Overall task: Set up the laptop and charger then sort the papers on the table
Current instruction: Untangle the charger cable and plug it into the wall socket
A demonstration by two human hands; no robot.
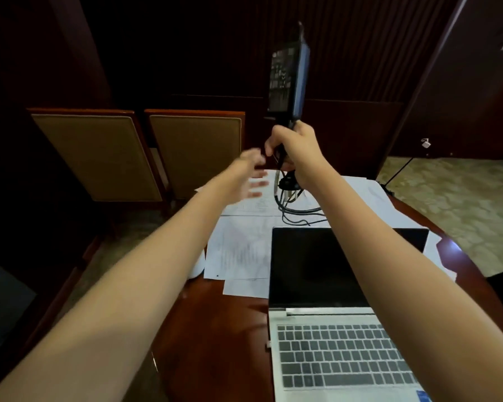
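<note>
Upright charger [285,76] gripped by right hand [294,152], label print unreadable; left hand [249,176] open, fingers spread.

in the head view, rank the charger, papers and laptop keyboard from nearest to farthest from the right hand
1. charger: gripped at its lower end by the right hand, standing up above it.
2. papers: on the table, beneath and left of that hand.
3. laptop keyboard: lowest in frame, closest to the person.

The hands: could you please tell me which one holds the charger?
The right hand, gripping the cable under the raised charger; the left hand is open, holding nothing.
</note>
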